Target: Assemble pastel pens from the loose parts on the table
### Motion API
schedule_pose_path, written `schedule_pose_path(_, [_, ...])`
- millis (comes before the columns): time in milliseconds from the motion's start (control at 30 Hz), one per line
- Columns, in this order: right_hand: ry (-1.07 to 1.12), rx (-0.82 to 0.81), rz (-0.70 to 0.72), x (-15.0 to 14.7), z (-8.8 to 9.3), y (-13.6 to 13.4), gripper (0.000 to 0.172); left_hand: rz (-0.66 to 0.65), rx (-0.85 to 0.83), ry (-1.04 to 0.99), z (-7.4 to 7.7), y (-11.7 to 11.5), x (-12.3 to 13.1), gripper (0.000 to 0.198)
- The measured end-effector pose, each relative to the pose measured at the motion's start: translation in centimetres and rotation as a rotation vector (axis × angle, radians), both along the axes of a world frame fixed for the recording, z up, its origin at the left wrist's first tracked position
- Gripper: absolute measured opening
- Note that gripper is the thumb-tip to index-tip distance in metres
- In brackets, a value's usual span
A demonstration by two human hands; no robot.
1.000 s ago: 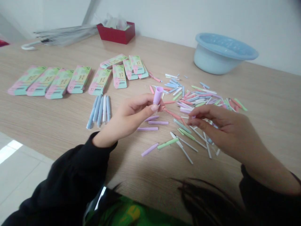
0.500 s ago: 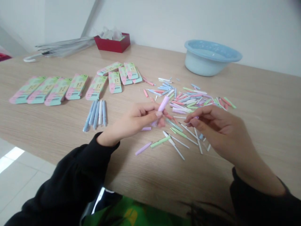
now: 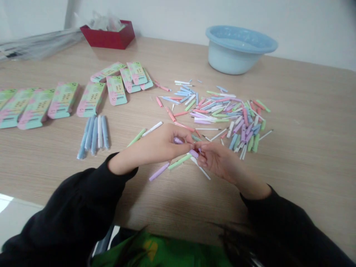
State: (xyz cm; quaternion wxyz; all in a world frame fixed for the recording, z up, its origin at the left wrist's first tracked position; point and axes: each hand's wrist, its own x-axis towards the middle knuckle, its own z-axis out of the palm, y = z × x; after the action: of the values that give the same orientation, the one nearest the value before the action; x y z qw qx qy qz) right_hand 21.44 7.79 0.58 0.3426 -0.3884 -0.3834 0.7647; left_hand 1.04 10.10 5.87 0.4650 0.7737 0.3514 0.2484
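My left hand [image 3: 167, 142] is closed around a light purple pen part [image 3: 194, 153], a short tube lying slantwise in the fingers. My right hand [image 3: 219, 159] meets it from the other side, thumb and fingers pinched on a small purple piece [image 3: 199, 150] at the tube's end, mostly hidden by the fingertips. Beneath the hands lie a purple pen tube [image 3: 159, 172], a green one [image 3: 179, 162] and a white refill [image 3: 204, 172]. Just beyond the left hand are another green tube [image 3: 136, 137] and a white one [image 3: 152, 128].
A wide pile of pastel pen parts [image 3: 222, 109] spreads behind the hands. At left lie several wrapped blue and white pens [image 3: 94, 135] and several pink-green boxes [image 3: 91, 98]. Farther back stand a red box [image 3: 111, 39], a blue basin [image 3: 236, 55] and a clear umbrella [image 3: 47, 42].
My hands have come together, the right moving left to the purple tube, which has tipped from upright to slanting down rightward. The view has shifted right and down.
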Motion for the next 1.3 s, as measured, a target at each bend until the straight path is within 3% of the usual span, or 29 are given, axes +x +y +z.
schedule_pose_path(200, [0.035, -0.066, 0.043, -0.4, -0.8, -0.4, 0.009, 0.136, 0.003, 0.009, -0.1, -0.1, -0.4, 0.015])
schedule_pose_path(367, [0.028, -0.063, -0.070, 1.2, -0.8, 0.3, 0.017, 0.147, -0.092, -0.025, -1.2, 0.2, -2.3, 0.020])
schedule_pose_path(467, [0.016, -0.053, -0.146, 2.4, -0.3, 0.6, 0.023, 0.269, 0.093, 0.134, -2.9, 0.7, -3.1, 0.030])
schedule_pose_path(600, [-0.040, -0.002, -0.215, 2.8, -0.3, 0.6, 0.029, 0.442, 0.388, 0.590, -5.4, 1.6, -3.3, 0.036])
schedule_pose_path(733, [-0.092, 0.030, -0.158, 2.3, -0.6, 0.3, 0.032, 0.381, 0.502, 0.699, -6.8, 2.5, -3.3, 0.034])
schedule_pose_path(867, [-0.073, 0.019, -0.138, 2.2, -0.6, 0.2, 0.035, 0.372, 0.603, 0.697, -6.9, 2.3, -3.0, 0.029])
schedule_pose_path(933, [-0.062, 0.034, -0.169, 2.1, -0.6, 0.1, 0.031, 0.398, 0.656, 0.651, -6.5, 1.6, -2.5, 0.031])
schedule_pose_path(1033, [-0.045, 0.045, -0.174, 1.9, -0.5, 0.0, 0.022, 0.292, 0.633, 0.402, -5.5, 0.1, -1.3, 0.023])
schedule_pose_path(1167, [-0.021, 0.055, -0.070, 1.5, -0.3, -0.3, 0.029, 0.135, 0.449, 0.098, -4.6, -1.7, 0.3, 0.010])
schedule_pose_path(1300, [-0.042, 0.120, -0.012, 1.0, -0.1, -0.7, 0.034, 0.171, 0.237, -0.065, -4.3, -2.2, 0.7, 0.010])
